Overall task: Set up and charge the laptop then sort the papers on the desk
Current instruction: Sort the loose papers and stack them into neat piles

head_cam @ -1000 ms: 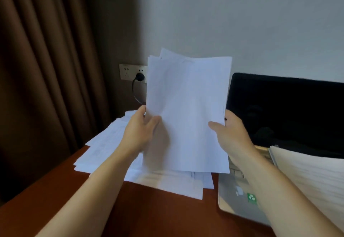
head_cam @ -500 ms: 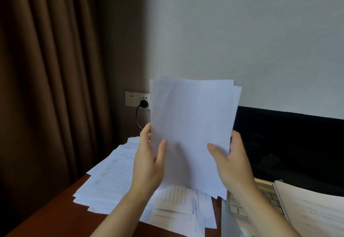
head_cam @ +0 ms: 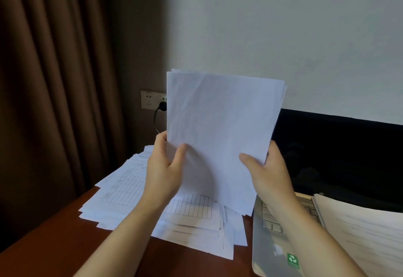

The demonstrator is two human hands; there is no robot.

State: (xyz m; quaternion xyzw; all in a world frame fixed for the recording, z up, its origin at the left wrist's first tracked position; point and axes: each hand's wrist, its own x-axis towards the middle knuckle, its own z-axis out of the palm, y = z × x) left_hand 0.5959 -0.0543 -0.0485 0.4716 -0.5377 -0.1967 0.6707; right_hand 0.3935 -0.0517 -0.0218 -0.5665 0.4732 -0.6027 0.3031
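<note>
Both your arms reach forward and up, forearms bare, angling slightly inward. Your left hand (head_cam: 164,167) pinches the stack of sheets (head_cam: 220,128) at its lower left edge, thumb on the near face, fingers hidden behind. Your right hand (head_cam: 269,172) grips the lower right edge the same way, thumb across the front. Hands roughly level, the stack's width between them.

Up they go: left hand (head_cam: 163,167) and right hand (head_cam: 268,170) lift the sheets (head_cam: 222,128) clear of the pile (head_cam: 122,189), uncovering gridded pages.
</note>
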